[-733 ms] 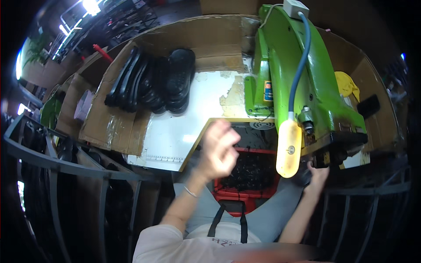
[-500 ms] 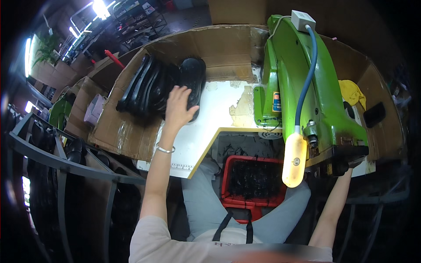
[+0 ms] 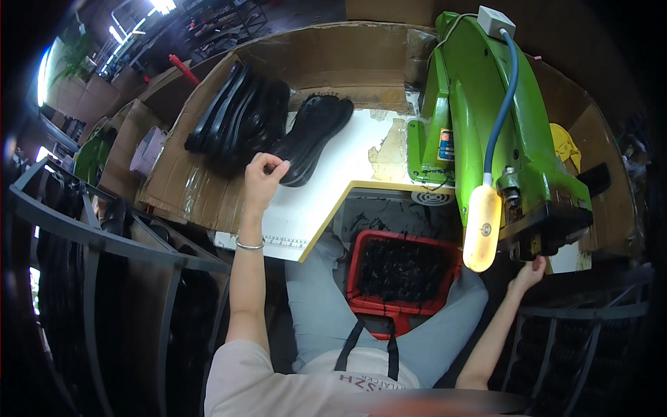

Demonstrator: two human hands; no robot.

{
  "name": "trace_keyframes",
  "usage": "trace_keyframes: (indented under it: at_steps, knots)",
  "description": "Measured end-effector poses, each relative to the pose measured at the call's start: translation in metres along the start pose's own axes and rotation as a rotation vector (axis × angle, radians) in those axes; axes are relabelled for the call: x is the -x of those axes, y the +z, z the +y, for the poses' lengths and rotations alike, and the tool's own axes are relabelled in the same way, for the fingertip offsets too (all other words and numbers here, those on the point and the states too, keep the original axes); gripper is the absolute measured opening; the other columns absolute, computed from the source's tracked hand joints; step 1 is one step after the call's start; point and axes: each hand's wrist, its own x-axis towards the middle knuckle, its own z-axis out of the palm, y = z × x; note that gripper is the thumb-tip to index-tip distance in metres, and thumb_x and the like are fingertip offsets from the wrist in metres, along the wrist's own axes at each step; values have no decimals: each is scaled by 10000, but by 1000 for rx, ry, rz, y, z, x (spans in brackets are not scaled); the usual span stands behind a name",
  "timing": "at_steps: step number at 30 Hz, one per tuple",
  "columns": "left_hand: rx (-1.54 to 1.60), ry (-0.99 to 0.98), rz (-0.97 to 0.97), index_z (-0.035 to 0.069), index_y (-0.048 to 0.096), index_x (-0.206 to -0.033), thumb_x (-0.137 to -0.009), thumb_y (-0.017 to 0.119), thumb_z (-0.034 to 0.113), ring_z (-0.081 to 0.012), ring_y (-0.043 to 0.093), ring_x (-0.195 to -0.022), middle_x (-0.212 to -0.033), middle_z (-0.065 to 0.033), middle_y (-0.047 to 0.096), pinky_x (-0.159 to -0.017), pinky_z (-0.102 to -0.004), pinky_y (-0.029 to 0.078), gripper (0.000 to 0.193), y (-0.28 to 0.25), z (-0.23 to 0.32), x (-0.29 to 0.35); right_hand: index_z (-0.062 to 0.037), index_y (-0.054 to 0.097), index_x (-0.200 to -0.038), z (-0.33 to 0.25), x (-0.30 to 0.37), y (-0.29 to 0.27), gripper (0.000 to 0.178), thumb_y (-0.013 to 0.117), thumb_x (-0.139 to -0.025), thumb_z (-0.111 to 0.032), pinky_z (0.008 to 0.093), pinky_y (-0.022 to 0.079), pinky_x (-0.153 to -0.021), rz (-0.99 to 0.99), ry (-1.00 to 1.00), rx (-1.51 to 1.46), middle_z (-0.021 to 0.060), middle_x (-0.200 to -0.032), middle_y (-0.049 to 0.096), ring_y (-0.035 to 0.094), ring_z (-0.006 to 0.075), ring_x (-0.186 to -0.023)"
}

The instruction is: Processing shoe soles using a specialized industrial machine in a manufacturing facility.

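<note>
A single black shoe sole (image 3: 314,135) lies slantwise on the white worktable (image 3: 361,149). At its near left end my left hand (image 3: 262,182) is closed, thumb and fingers pinching the edge. Just left of it, several more black soles (image 3: 240,115) stand packed on edge in a row. My right hand (image 3: 529,273) is under the dark head (image 3: 549,226) of a green machine (image 3: 486,118), its fingers curled together. Whatever those fingers hold, if anything, is too small to make out.
Cardboard walls (image 3: 347,62) ring the table. A lit yellow lamp (image 3: 481,229) hangs before the machine. Below, between my knees, a red bin (image 3: 354,271) holds black scraps. Metal racks (image 3: 90,240) stand at the left; a yellow cloth (image 3: 564,144) lies behind the machine.
My left hand has gone from spread over the soles to pinching one, which has tilted away from the row to the right. My right hand has come into sight below the machine head.
</note>
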Motion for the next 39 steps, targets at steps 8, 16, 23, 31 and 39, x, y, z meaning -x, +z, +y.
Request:
trace_keyframes:
  at_steps: [8,16,23,31,39]
  knots:
    - [-535,405,-183,37,629,-860,-672,770,76,-273,540,-806,-879,-105,533,-711,-345,454,238,16,30,10,-33,606,-1116,-12,116,37,259,586,-871,51,220,459,-719,-302,295,-151,20,-949,615,557,84,-809]
    - [-268,318,128,5,647,-860,-759,728,72,-260,583,-767,-827,-105,631,-701,-330,467,146,-23,73,-13,-32,611,-1089,-25,163,21,237,598,-862,35,211,466,-634,-471,375,-103,18,-919,623,564,71,-757]
    - [61,37,-135,-41,579,-961,-789,686,-35,-111,513,-794,-927,-56,550,-691,-235,424,203,-28,151,129,-41,414,-1399,-90,210,32,569,640,-877,-65,291,533,-827,-942,544,-504,144,-1254,547,603,211,-1063]
    - [699,-355,-494,-21,566,-1028,-837,695,16,-103,532,-866,-946,-50,567,-786,-238,448,234,105,160,184,-77,285,-1436,-146,140,31,960,864,-688,-241,353,433,-972,-472,130,-769,78,-1322,409,499,226,-1159]
    - [466,-23,-422,17,580,-964,-656,822,22,-138,586,-760,-895,-61,569,-662,-263,485,392,157,156,161,-40,376,-1358,-151,102,16,824,840,-677,-54,331,446,-972,-441,-9,-613,85,-1338,429,516,219,-1159]
